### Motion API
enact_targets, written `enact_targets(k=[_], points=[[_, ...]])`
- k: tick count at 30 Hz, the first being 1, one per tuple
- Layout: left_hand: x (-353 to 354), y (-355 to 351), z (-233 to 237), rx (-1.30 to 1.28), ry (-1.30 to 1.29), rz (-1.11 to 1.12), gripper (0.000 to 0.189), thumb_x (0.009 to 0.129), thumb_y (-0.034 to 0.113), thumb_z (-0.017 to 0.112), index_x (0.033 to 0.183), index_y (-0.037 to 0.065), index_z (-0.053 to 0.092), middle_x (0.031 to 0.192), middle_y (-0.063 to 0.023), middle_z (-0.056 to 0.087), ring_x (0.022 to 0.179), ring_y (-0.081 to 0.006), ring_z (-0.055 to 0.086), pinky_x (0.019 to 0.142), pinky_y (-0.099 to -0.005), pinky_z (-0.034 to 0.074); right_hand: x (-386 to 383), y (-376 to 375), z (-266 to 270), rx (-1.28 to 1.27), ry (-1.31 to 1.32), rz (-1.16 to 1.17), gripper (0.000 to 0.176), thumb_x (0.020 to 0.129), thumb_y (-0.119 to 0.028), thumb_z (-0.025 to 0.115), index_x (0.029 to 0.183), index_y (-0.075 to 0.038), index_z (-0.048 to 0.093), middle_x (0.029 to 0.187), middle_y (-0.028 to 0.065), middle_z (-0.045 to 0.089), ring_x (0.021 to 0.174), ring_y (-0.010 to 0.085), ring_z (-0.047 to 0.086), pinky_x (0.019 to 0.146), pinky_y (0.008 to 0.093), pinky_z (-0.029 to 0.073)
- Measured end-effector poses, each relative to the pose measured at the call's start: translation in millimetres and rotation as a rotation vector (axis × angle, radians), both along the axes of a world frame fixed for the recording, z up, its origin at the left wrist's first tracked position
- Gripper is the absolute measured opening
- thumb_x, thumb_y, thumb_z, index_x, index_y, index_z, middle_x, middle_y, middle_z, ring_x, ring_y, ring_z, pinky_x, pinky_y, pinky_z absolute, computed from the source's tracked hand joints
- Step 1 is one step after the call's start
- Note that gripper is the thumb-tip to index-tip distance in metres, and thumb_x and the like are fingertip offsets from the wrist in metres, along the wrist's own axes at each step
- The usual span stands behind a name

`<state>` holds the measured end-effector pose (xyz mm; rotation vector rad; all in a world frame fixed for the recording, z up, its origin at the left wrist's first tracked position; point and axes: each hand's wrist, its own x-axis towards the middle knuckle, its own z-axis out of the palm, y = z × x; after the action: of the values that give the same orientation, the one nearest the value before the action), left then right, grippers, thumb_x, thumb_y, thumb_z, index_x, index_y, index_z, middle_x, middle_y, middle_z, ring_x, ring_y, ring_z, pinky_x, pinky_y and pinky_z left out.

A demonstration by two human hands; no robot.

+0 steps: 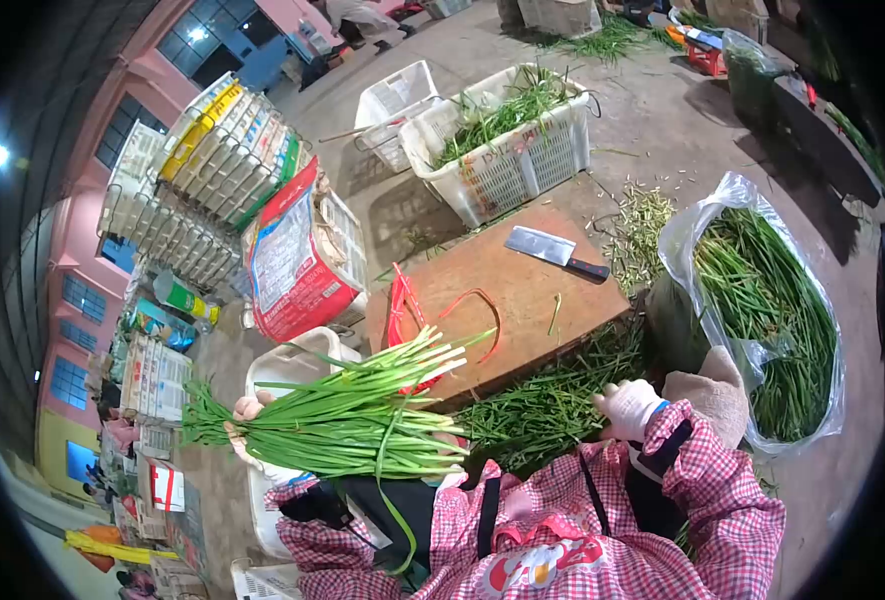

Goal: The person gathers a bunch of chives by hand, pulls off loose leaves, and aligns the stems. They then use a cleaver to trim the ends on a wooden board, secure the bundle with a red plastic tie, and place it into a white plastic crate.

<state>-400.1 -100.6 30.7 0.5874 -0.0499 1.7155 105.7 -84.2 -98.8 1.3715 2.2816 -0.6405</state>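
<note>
My left hand (246,432), in a pale glove with bare fingertips, grips a thick bunch of long green stalks (342,420) with white ends pointing right. The bunch lies across my lap and the corner of a brown board (492,300). My right hand (627,408), also gloved, has its fingers curled at the edge of a pile of loose greens (542,415); whether it pinches any stalk is hidden. On the board are a cleaver (542,246) with a black handle, red ties (402,305) and a small green piece.
A plastic bag of greens (767,320) stands at the right. Ahead is a white crate (522,160) of greens. Stacked crates (222,160) and a red-and-white sack (292,260) are at the left. Trimmings (634,235) litter the floor. A person (362,15) is far back.
</note>
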Motion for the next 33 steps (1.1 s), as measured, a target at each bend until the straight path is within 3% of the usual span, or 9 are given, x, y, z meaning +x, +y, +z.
enact_targets(k=[3,6,11,15,17,19,26,28,33], points=[[4,0,-2,0.039,0.043,-0.101,0.019,0.092,0.025,0.054,0.082,0.014,0.043,0.07,0.0067,0.038,0.063,-0.0048,0.039,0.059,-0.0233,0.036,-29,9,32,0.552,0.735,-0.044,0.085,0.062,-0.026,0.081,0.135,-0.008,0.041,0.132,0.0158,0.047,0.123,0.0336,0.046,0.098,0.0436,0.042],[25,-6,9,-0.032,0.182,0.061,0.019,0.088,0.019,0.061,0.081,0.013,0.044,0.071,0.0074,0.039,0.062,-0.0041,0.038,0.059,-0.0215,0.035,-71,28,51,0.717,0.844,-0.134,0.084,0.064,-0.031,0.081,0.135,-0.006,0.042,0.131,0.0151,0.048,0.123,0.0337,0.045,0.101,0.045,0.037],[39,-10,21,-0.055,0.329,-0.036,0.018,0.088,0.023,0.061,0.084,0.018,0.044,0.073,0.0082,0.041,0.064,-0.0045,0.039,0.06,-0.023,0.037,-99,47,-2,0.403,0.897,-0.027,0.027,0.082,-0.025,0.064,0.106,-0.013,0.061,0.087,0.0096,0.064,0.09,0.0316,0.062,0.099,0.0493,0.04],[44,-15,32,-0.079,0.213,0.003,0.021,0.089,0.026,0.059,0.082,0.019,0.04,0.072,0.0095,0.038,0.064,-0.0052,0.038,0.066,-0.0245,0.04,-52,30,-21,0.127,0.577,0.015,0.02,0.085,-0.033,0.061,0.088,-0.014,0.065,0.07,0.0103,0.062,0.079,0.031,0.064,0.071,0.0436,0.051],[30,-13,29,-0.053,0.186,0.01,0.023,0.09,0.026,0.058,0.082,0.019,0.038,0.072,0.009,0.037,0.063,-0.0051,0.037,0.071,-0.0259,0.041,-26,39,-47,-0.21,-0.194,0.166,0.033,0.081,-0.039,0.066,0.102,-0.014,0.064,0.082,0.0077,0.065,0.086,0.0277,0.065,0.077,0.0401,0.05],[13,-7,24,0.065,0.292,-0.081,0.023,0.094,0.027,0.053,0.083,0.017,0.036,0.075,0.0049,0.035,0.07,-0.0075,0.041,0.092,-0.0318,0.038,3,20,-26,0.123,-0.204,0.156,0.054,0.076,-0.042,0.07,0.12,-0.014,0.057,0.102,0.0078,0.065,0.1,0.0255,0.063,0.084,0.0375,0.049],[40,13,23,0.113,0.397,-0.161,0.016,0.092,0.027,0.051,0.082,0.017,0.044,0.064,0.0052,0.039,0.063,-0.0068,0.038,0.055,-0.0252,0.033,-64,26,64,0.423,1.113,0.0,0.047,0.077,-0.039,0.07,0.113,-0.011,0.061,0.096,0.0139,0.063,0.093,0.0335,0.061,0.081,0.0417,0.048],[19,14,-7,-0.003,0.438,0.198,0.017,0.093,0.017,0.051,0.102,0.005,0.057,0.069,0.0021,0.047,0.064,-0.0097,0.044,0.058,-0.0255,0.038,-97,25,71,0.445,1.284,0.034,0.054,0.078,-0.048,0.067,0.113,-0.008,0.061,0.094,0.0133,0.063,0.093,0.0344,0.06,0.081,0.0426,0.048],[126,23,35,-0.056,0.559,0.252,0.02,0.093,0.021,0.048,0.078,0.011,0.041,0.078,0.002,0.035,0.071,-0.0131,0.039,0.083,-0.0362,0.037,-159,-8,62,0.607,1.512,0.015,0.03,0.074,-0.023,0.073,0.097,-0.008,0.061,0.103,0.0082,0.062,0.101,0.03,0.058,0.092,0.047,0.042]])
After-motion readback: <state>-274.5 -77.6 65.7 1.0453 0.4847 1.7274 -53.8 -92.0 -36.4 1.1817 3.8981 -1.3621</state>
